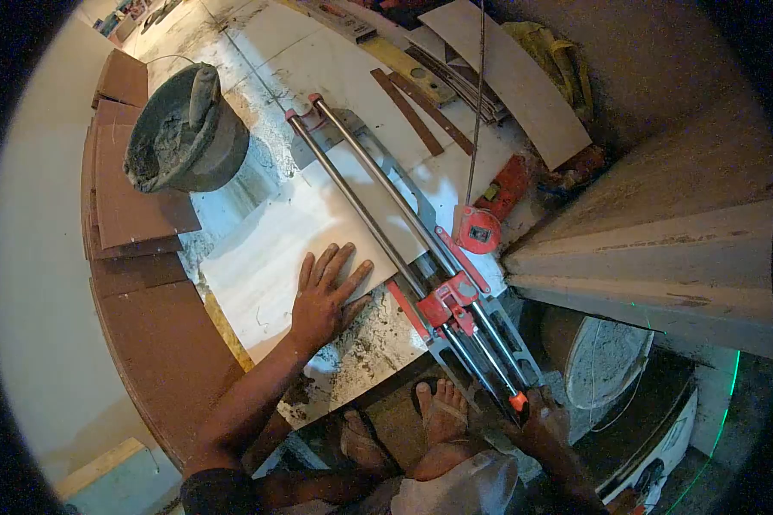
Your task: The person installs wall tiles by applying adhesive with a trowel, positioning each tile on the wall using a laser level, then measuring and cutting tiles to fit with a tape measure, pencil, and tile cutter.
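Note:
My left hand [322, 300] lies flat with fingers spread on a pale tile [258, 240]. That tile sits partly under the two metal rails of a manual tile cutter [365, 202]. The cutter's red carriage [449, 298] is at the near part of the rails, just past the tile's edge. From it a handle [494, 360] with an orange collar runs back toward me. My right hand [545, 421] is closed around the dark end of this handle; its fingers are partly in shadow.
A mortar-caked bucket [232, 142] stands at the left, by stacked brown tiles [146, 322]. Right of the cutter are a red round tool [477, 230], brown strips [412, 112], a yellow level [408, 69] and tile offcuts [511, 73]. A whitish bucket [610, 360] is lower right.

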